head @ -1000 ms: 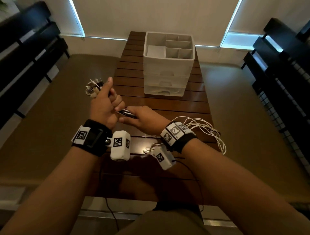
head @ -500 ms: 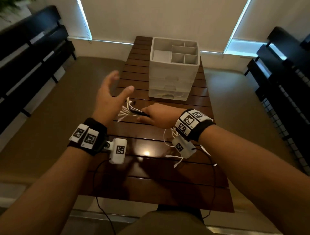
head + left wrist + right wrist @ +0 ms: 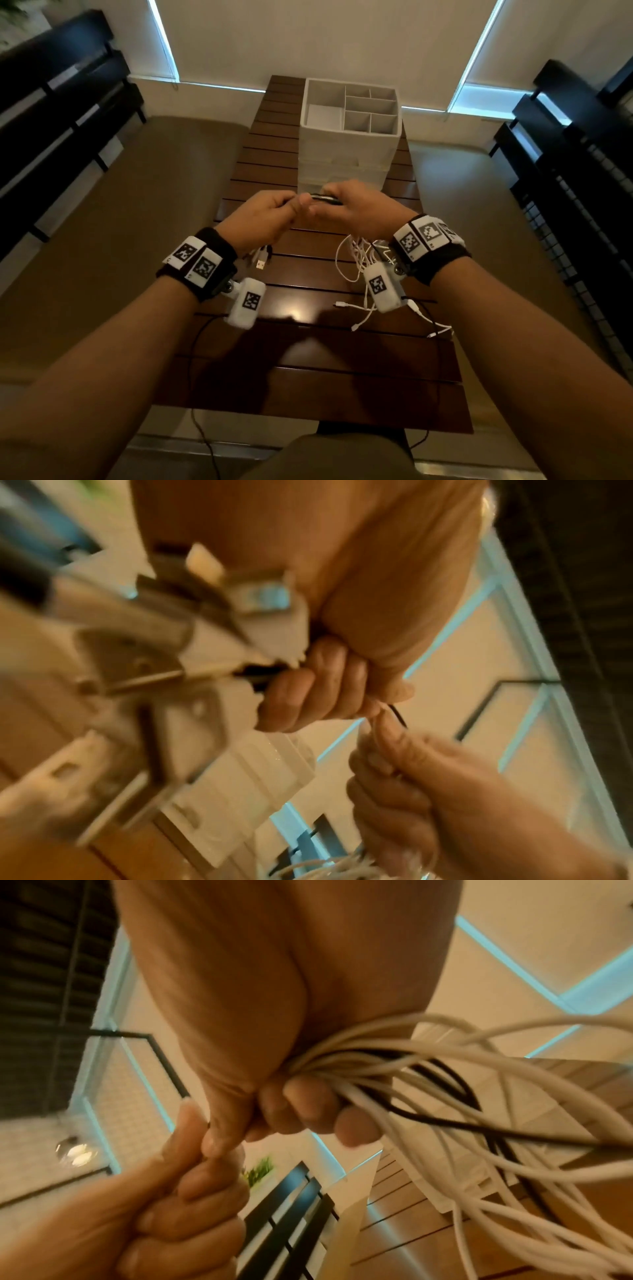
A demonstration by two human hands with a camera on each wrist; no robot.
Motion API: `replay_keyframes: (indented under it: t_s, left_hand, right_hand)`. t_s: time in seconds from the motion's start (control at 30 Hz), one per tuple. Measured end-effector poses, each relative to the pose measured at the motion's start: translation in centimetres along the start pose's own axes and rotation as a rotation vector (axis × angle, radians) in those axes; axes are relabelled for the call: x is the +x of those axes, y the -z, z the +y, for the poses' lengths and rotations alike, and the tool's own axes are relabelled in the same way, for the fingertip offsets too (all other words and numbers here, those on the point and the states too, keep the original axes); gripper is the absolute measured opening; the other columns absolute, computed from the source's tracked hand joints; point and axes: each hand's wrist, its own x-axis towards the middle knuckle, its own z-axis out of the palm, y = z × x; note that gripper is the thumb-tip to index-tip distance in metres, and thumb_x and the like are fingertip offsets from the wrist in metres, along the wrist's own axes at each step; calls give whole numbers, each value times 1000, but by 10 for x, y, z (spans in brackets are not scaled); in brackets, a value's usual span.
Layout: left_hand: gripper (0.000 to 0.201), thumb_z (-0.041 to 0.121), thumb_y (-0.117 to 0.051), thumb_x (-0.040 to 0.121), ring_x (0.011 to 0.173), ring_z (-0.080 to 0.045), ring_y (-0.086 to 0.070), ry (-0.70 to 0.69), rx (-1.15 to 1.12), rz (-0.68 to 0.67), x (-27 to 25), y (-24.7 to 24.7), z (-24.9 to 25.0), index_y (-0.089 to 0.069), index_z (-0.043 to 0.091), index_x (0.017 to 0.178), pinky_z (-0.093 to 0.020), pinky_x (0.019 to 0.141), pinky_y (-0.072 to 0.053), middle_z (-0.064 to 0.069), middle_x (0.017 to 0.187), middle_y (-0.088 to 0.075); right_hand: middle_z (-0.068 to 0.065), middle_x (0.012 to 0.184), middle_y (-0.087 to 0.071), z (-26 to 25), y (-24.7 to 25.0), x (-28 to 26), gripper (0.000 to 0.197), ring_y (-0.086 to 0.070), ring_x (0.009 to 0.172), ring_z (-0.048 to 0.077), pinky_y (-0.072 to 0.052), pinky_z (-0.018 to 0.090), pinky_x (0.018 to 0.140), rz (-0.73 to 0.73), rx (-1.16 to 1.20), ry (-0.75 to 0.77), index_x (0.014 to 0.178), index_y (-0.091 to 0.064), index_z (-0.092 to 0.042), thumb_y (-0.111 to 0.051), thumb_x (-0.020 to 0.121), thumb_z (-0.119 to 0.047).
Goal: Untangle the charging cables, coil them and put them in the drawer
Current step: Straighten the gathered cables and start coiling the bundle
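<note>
Over the slatted wooden table, my two hands meet just in front of the white drawer unit. My left hand is curled round the bundle's plug ends, and several USB plugs hang under it. My right hand grips the same bundle of cables, white ones with a black one among them. A short black stretch shows between the fists. The white tangle droops below my right wrist onto the table. In the left wrist view my fingers are closed tight, and the plugs are blurred.
The drawer unit's top has open compartments. Loose white cable ends lie on the table near its right edge. Dark slatted benches stand at the left and the right. Tan floor lies on both sides of the narrow table.
My left hand held the plug ends up at the left, let go and opened, and now grips the bundle again beside my right hand. Both hands have moved toward the drawer unit.
</note>
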Motion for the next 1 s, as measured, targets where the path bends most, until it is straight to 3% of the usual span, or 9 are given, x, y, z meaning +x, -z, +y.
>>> replay_keyframes:
  t_s: [0.13,0.23,0.3,0.37,0.57,0.67,0.77,0.9,1.0]
  left_hand:
    - [42,45,-49,108,46,-10,-24,61,-443,134,2,-10,-1,-51,19,75,-23,41,-24,8,58,-30]
    - [44,43,-46,110,42,-9,-24,67,-613,192,10,-24,3,-47,19,73,-21,39,-23,7,55,-29]
    - [44,44,-43,111,42,-9,-23,71,-625,218,16,-35,6,-46,19,74,-21,40,-21,6,55,-29]
    - [45,45,-40,112,42,-10,-24,74,-603,246,21,-46,13,-45,20,74,-21,40,-20,5,54,-30]
    - [55,62,-37,104,56,-17,-46,84,-522,250,23,-61,30,-61,26,70,-28,52,-37,1,63,-48]
    - [54,73,-47,93,62,-23,-46,78,-399,229,24,-58,33,-57,25,70,-31,53,-38,-6,67,-50]
    - [56,66,-64,94,63,-26,-39,110,-400,224,28,-55,31,-52,15,75,-32,53,-35,-12,70,-43]
    - [46,52,-71,95,62,-24,-47,186,-505,329,32,-62,28,-55,22,65,-32,55,-39,-6,64,-50]
    - [35,41,-71,97,60,-18,-57,159,-538,416,36,-66,30,-61,17,74,-30,53,-47,-2,64,-57]
  right_hand:
    - [-4,69,-58,3,-1,-17,28,-58,60,10,-50,28,60,122,325,-37,93,-62,-15,-58,105,-40]
    - [-8,65,-55,6,-19,-24,31,-57,59,12,-50,40,64,250,440,-104,85,-56,-23,-50,108,-43]
    - [-8,65,-51,4,-34,-22,35,-51,59,15,-47,48,64,362,460,-164,80,-51,-27,-45,108,-47]
    - [-9,67,-51,1,-45,-18,38,-49,61,15,-44,46,64,460,475,-209,81,-52,-27,-41,108,-50]
    - [1,91,-70,-17,-55,-10,46,-68,83,18,-57,47,79,571,371,-262,107,-62,-17,-30,110,-50]
    - [4,97,-69,-17,-52,-5,44,-69,79,22,-59,49,72,531,232,-236,115,-59,-16,-30,108,-48]
    - [2,97,-69,-14,-51,-3,38,-68,75,21,-60,48,68,388,-43,-172,121,-60,-15,-37,98,-36]
    - [4,93,-70,-20,-45,-11,38,-70,75,21,-61,50,70,347,159,-216,136,-44,-9,-35,106,-32]
    - [6,98,-68,-20,-38,-24,27,-69,80,20,-60,46,70,324,360,-155,133,-39,-10,-41,109,-22]
